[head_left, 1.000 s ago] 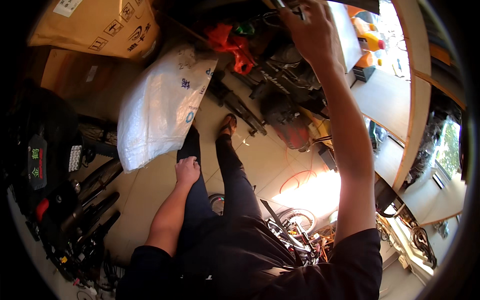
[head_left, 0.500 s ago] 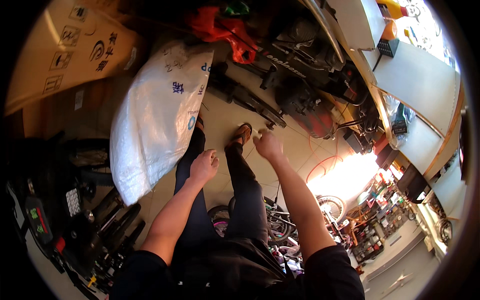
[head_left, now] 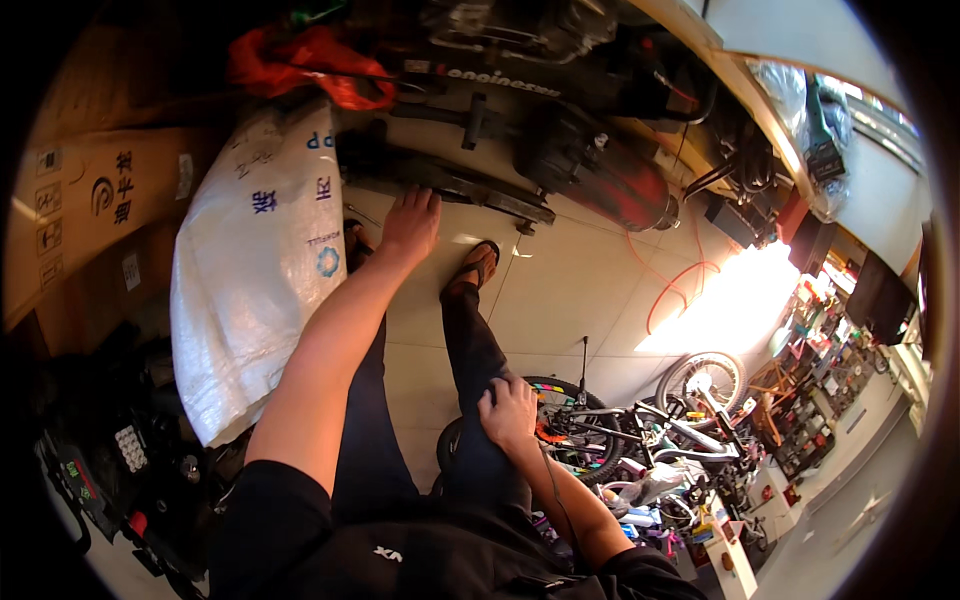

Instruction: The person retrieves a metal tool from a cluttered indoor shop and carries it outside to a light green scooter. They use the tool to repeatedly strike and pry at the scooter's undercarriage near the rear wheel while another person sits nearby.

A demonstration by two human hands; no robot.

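Note:
My left hand [head_left: 412,228] reaches forward over the floor, its back toward me and its fingers extended, with nothing visible in it. The fingertips are at the near edge of a long dark bar-like part [head_left: 450,185] lying low ahead; I cannot tell whether they touch it. My right hand [head_left: 510,412] rests on my right knee, fingers spread over the dark trouser leg [head_left: 475,345]. Left of my left forearm leans a big white plastic sack [head_left: 250,290] with blue printing. Past the bar lies a dark red and black tank-like machine [head_left: 600,180].
Cardboard boxes [head_left: 100,200] stand at the far left, with a red plastic bag [head_left: 310,65] nearby. Several bicycles [head_left: 600,430] crowd the right side. An orange-red hose [head_left: 680,290] curls on the tiled floor [head_left: 570,265]. A wooden-edged bench [head_left: 750,90] runs along the upper right.
My left hand has moved forward toward the dark bar. My right hand has come back and down onto my knee. The view has shifted, bringing more bicycles into sight.

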